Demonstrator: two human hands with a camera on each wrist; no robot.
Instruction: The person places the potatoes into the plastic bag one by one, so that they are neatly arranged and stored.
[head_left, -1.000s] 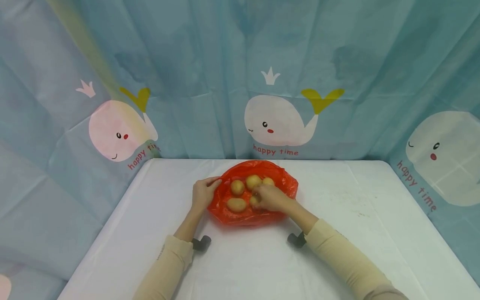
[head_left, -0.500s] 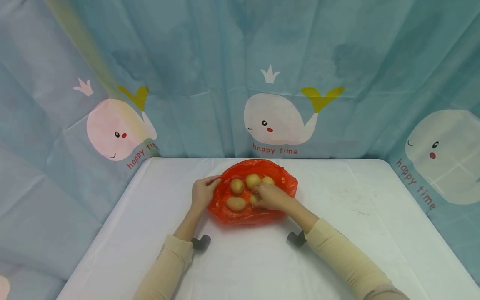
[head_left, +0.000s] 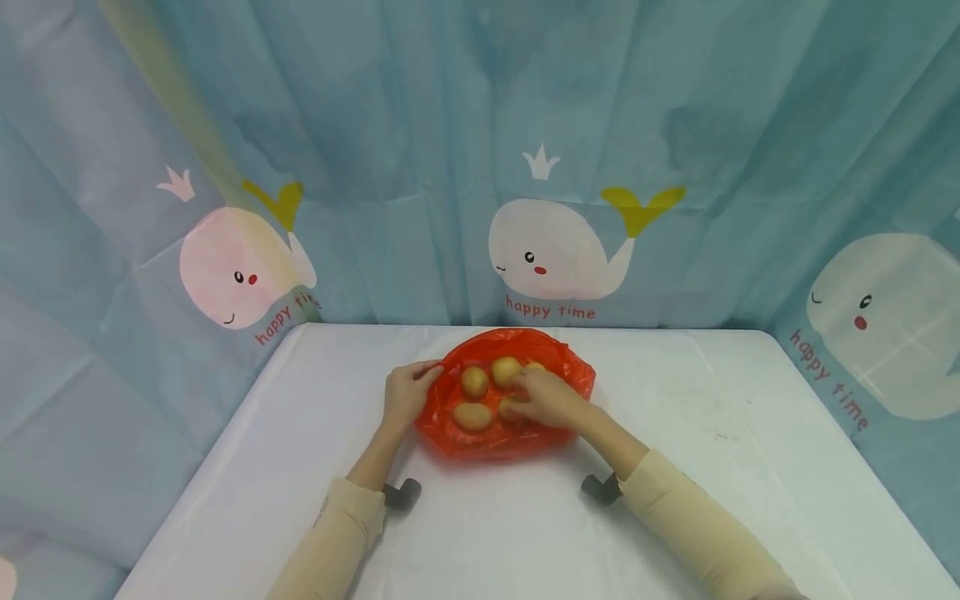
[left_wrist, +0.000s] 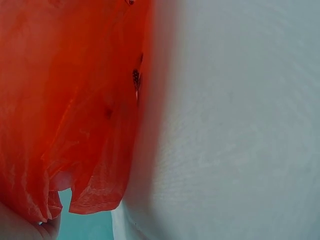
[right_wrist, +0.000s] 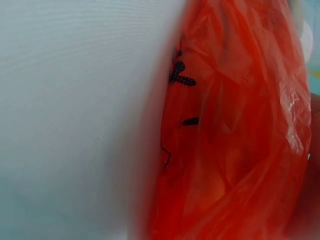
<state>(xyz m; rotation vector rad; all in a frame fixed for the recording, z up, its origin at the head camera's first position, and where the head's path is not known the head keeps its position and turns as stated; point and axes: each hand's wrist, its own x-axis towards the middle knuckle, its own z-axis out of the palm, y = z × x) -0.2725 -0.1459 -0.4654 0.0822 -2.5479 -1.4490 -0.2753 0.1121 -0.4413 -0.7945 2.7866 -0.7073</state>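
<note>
A red plastic bag (head_left: 480, 446) lies spread open on the table, with several potatoes inside. An oval potato (head_left: 472, 417) lies at the front left, and a rounder potato (head_left: 474, 382) sits behind it. Further back are a potato (head_left: 506, 372) and one partly covered potato (head_left: 536, 366). My left hand (head_left: 406, 395) pinches the bag's left rim; the left wrist view shows the fingers (left_wrist: 47, 227) at the plastic. Inside the bag, my right hand (head_left: 551, 398) hovers with fingers spread just beside a potato (head_left: 511, 410) at the front right, which it partly hides.
A white cloth covers the table (head_left: 675, 400). Behind it hangs a blue curtain (head_left: 420, 250) printed with whales, which also runs along both sides. A dark wrist device (head_left: 402, 495) sits under the left forearm, another device (head_left: 602, 490) under the right.
The fingers of my right hand have spread and drawn slightly right, away from the front right potato, which shows more now. My left hand stays on the rim. The head view has tilted up a little.
</note>
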